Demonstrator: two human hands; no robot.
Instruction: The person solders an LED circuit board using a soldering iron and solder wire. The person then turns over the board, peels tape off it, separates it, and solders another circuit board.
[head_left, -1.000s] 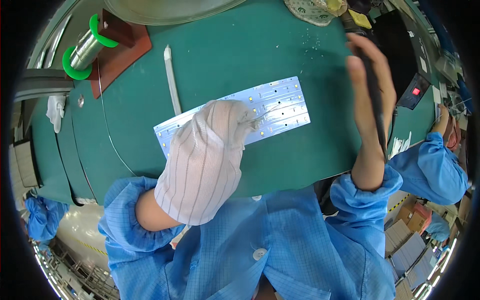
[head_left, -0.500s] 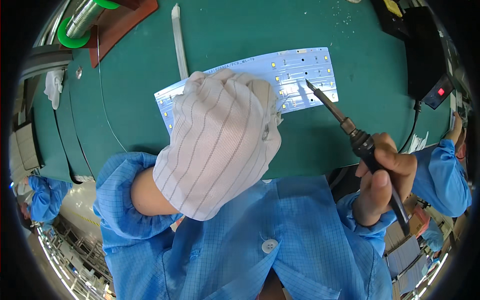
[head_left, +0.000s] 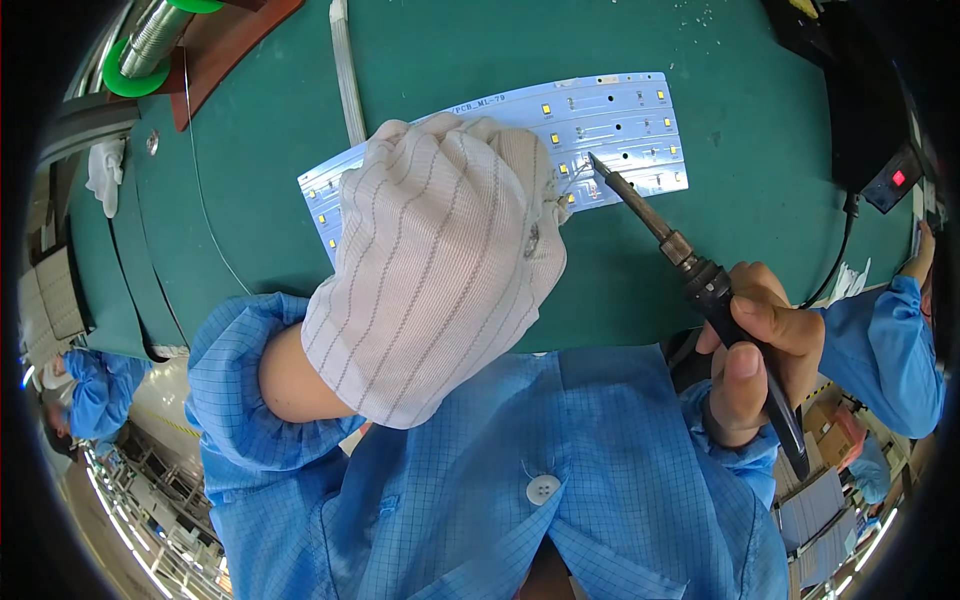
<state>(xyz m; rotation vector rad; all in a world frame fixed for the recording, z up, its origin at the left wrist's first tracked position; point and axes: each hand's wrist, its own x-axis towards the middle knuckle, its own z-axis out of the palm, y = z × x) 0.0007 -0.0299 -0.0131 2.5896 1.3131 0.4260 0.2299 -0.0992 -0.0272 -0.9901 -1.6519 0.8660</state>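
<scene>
Green mat | soldering iron on LED board | right hand

The circuit board lay flat on the mat, with the left hand resting on its left part. From the right, the soldering iron, gripped in the right hand, slanted up-left, tip touching the board just beside the left hand's fingertips.
</scene>
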